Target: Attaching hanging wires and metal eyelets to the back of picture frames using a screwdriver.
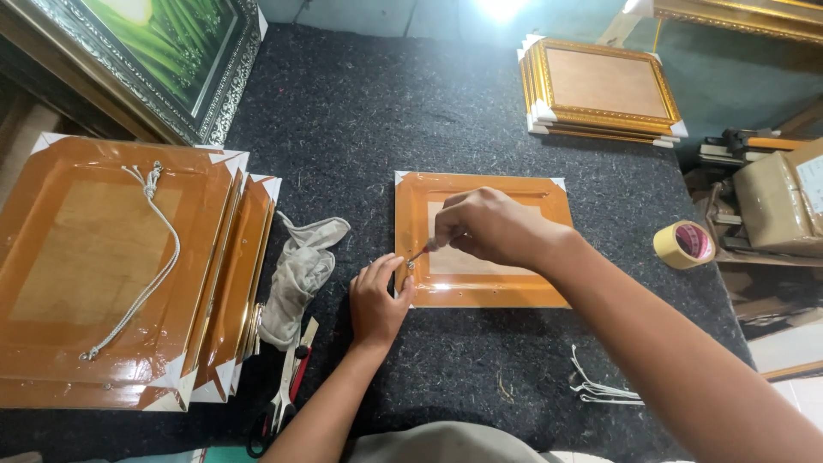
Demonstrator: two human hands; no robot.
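Note:
A small picture frame (pixel 506 291) lies face down in the middle of the dark felt table, its back wrapped in glossy brown tape with white corner guards. My left hand (pixel 377 300) presses on the frame's lower left edge. My right hand (pixel 489 227) reaches across the frame and grips a thin tool, likely a small screwdriver (pixel 420 254), whose tip meets a small metal fitting (pixel 411 265) at the left edge, right by my left thumb. The tool's handle is hidden inside my fist.
A stack of larger taped frames (pixel 111 274) with a white hanging cord (pixel 146 257) sits at the left. Nearby lie a grey cloth (pixel 300 270), pliers (pixel 287 394), white cords (pixel 600 390), a tape roll (pixel 684 244) and gold frames (pixel 600 86) at the back.

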